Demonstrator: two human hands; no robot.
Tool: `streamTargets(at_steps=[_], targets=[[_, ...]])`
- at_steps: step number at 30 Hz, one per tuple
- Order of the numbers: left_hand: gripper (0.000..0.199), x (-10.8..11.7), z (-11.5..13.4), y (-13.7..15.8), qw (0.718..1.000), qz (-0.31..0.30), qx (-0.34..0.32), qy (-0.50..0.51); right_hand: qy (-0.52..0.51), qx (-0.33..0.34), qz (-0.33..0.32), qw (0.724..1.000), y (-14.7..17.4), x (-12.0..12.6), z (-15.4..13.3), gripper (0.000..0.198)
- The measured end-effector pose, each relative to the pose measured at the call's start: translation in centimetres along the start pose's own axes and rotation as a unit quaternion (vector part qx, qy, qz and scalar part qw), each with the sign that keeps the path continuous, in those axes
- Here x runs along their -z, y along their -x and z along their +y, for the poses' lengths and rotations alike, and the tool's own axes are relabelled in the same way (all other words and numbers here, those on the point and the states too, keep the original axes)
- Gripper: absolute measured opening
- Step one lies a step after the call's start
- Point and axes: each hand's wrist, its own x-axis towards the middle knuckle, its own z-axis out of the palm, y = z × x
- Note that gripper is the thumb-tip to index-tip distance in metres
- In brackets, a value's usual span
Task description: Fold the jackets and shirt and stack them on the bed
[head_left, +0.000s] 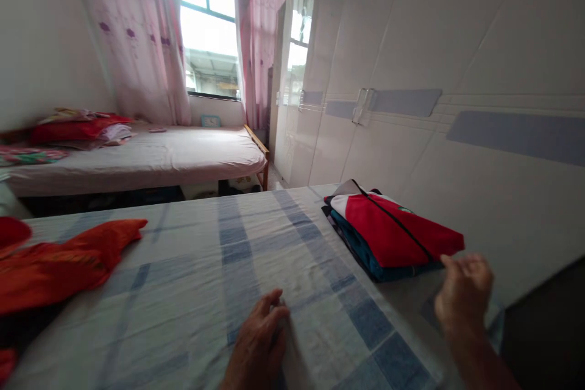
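My left hand is low over the bed in the middle of the head view. Its fingers are loosely bent and apart, with nothing between them. At the right, my right hand is by the near corner of a stack of folded clothes. Its fingers are curled, their tips at the stack's edge; whether cloth is pinched in them is hidden. On top of the stack lies a folded red garment with a black stripe and a white part. A dark teal garment shows beneath it.
A blue-and-white checked sheet covers this bed. Orange clothing lies loose at the left. Along the right runs a white wardrobe with metal handles. Beyond is a second bed with piled red bedding, beneath a curtained window.
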Motion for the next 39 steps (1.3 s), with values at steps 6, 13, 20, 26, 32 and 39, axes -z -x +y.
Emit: streamTargets(at_steps=[6, 13, 20, 26, 32, 39], targets=[[0.039, 0.4, 1.7, -0.6, 0.992, 0.033, 0.078, 0.089, -0.076, 0.046, -0.262, 0.961, 8.8, -5.6, -3.1, 0.051], [0.034, 6.7, 1.0, -0.6, 0.997, 0.058, 0.049, 0.016, 0.052, -0.082, -0.497, 0.862, 15.3, -12.1, 0.6, 0.066], [0.032, 22.8, -4.9, 5.5, 0.911, 0.163, 0.230, -0.299, 0.110, 0.017, -0.513, 0.851, 16.2, -12.2, 3.9, 0.057], [0.037, 31.6, -8.5, 12.4, 0.802, 0.210, 0.403, -0.388, 0.139, 0.106, -0.503, 0.846, 16.9, -12.3, 2.8, 0.047], [0.025, 33.6, -8.1, 10.4, 0.821, 0.242, 0.370, -0.361, 0.137, 0.137, -0.512, 0.837, 17.0, -12.4, 3.2, 0.044], [0.025, 27.6, 1.6, 4.3, 0.939, 0.256, 0.029, -0.228, 0.144, 0.132, -0.519, 0.832, 16.9, -12.3, 2.8, 0.043]])
